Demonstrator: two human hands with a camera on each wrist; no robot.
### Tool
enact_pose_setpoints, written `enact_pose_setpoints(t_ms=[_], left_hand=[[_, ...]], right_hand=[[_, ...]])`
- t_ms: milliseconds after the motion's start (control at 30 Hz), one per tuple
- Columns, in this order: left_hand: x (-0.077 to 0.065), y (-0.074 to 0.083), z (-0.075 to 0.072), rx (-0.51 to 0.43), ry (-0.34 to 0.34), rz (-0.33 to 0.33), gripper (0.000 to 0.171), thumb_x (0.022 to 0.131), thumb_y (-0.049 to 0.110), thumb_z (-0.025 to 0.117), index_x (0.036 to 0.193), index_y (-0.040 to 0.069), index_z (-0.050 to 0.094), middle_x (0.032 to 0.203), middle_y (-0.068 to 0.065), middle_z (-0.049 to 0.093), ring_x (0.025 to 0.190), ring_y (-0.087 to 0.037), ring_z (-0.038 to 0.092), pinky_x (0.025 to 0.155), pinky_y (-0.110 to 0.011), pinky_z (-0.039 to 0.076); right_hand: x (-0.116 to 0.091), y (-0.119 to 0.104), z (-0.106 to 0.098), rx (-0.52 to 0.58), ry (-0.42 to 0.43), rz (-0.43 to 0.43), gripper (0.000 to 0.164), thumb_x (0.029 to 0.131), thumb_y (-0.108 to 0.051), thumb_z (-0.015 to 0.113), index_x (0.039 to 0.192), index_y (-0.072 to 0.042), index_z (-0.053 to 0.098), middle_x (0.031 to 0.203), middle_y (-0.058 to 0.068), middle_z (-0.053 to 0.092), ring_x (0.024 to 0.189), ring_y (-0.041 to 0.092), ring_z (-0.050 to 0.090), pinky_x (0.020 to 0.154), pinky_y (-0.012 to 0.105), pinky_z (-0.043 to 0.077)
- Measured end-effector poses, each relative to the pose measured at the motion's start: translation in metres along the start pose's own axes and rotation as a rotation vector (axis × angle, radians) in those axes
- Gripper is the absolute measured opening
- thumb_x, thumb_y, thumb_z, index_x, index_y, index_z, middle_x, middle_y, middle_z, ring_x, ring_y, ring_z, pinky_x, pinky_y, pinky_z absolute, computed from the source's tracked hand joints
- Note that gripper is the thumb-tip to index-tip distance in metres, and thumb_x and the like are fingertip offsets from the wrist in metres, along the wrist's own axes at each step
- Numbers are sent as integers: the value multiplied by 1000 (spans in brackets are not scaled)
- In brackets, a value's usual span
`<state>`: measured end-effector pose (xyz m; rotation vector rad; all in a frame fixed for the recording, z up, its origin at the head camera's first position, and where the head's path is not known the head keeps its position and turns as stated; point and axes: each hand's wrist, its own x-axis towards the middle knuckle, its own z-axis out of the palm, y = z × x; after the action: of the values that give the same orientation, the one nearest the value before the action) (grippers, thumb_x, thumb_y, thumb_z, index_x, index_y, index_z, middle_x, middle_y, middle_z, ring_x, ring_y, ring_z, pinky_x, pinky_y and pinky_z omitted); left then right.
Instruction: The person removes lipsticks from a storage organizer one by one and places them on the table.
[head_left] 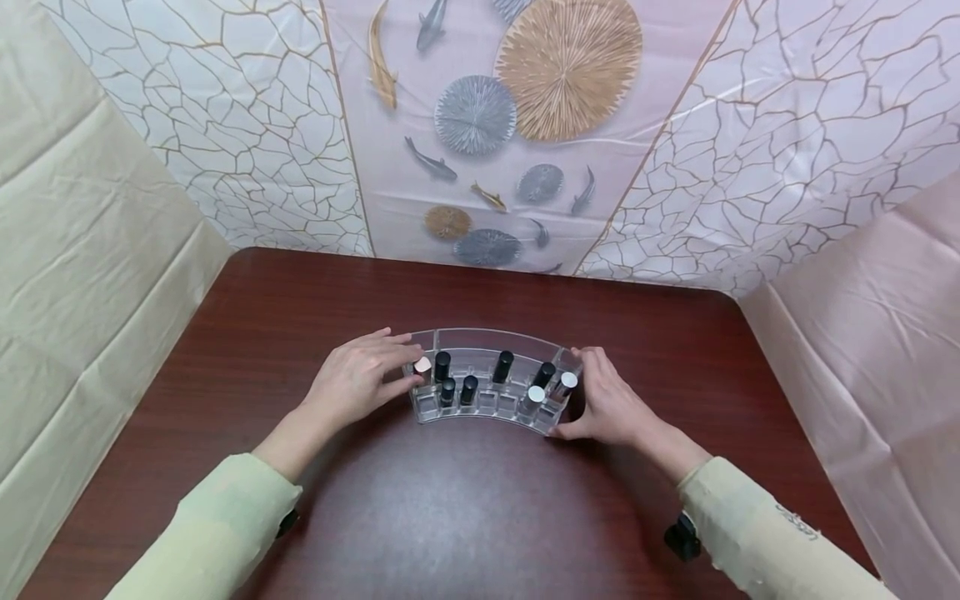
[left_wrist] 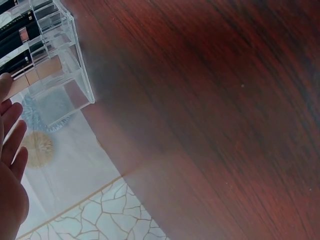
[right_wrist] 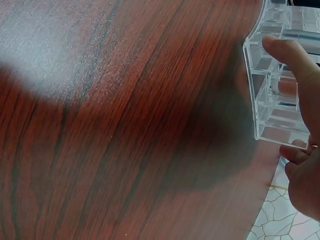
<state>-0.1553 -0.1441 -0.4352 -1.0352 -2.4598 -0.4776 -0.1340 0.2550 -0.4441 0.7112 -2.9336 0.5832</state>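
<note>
A clear, curved acrylic cosmetics organizer (head_left: pixel 487 406) with tiered slots stands on the table in the head view. Thumb and fingers of my left hand (head_left: pixel 356 371) are around a beige cosmetic tube with a pale cap (head_left: pixel 423 367) at its left end. That beige tube (left_wrist: pixel 42 71) sits in a slot in the left wrist view, a fingertip against it. My right hand (head_left: pixel 606 398) grips the organizer's right end, thumb (right_wrist: pixel 282 49) at the front corner and fingers behind. Beside it stand two tubes with light caps, one being a silver-capped tube (head_left: pixel 536 395).
Several black-capped tubes (head_left: pixel 503 367) stand in the organizer's two rows, among vacant slots. The dark red wooden table (head_left: pixel 465 508) extends all round it. Patterned cloth (head_left: pixel 487 192) hangs behind, with beige cloth on both sides.
</note>
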Motion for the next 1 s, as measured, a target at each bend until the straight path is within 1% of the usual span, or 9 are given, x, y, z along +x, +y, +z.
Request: enact_pose_setpoints(t_ms=[267, 467, 667, 833, 1000], left_hand=[[-1, 0, -1, -7, 6, -5, 42, 90, 33, 86, 122, 7, 81, 122, -9, 79, 121, -26, 73, 113, -47, 49], [-1, 0, -1, 1, 4, -3, 42, 90, 33, 86, 123, 8, 80, 123, -9, 79, 120, -26, 73, 113, -47, 50], [-2, 0, -1, -7, 3, -9, 42, 90, 33, 86, 123, 7, 80, 122, -9, 79, 121, -26, 73, 113, -47, 49], [-2, -1, 1, -9, 12, -8, 41, 90, 32, 86, 123, 8, 81, 122, -8, 79, 121, -25, 73, 114, -46, 49], [-2, -2, 1, -12, 25, 0, 40, 90, 32, 86, 122, 8, 81, 121, -8, 79, 121, -26, 73, 113, -46, 49]], right_hand=[[1, 1, 0, 7, -12, 9, 119, 61, -38, 101, 148, 11, 36, 134, 29, 49, 124, 42, 53, 107, 58, 49], [1, 2, 1, 2, -29, 26, 120, 62, -39, 100, 149, 10, 34, 137, 30, 48, 126, 43, 51, 108, 57, 49], [1, 0, -1, -9, -43, 28, 122, 62, -40, 100, 151, 10, 34, 137, 29, 48, 126, 42, 51, 107, 57, 49], [2, 1, -1, -22, -29, 24, 124, 59, -42, 102, 151, 10, 36, 136, 28, 49, 123, 41, 54, 104, 58, 52], [2, 1, -1, 13, -22, 39, 123, 58, -40, 103, 149, 10, 36, 137, 30, 48, 122, 43, 56, 103, 58, 52]])
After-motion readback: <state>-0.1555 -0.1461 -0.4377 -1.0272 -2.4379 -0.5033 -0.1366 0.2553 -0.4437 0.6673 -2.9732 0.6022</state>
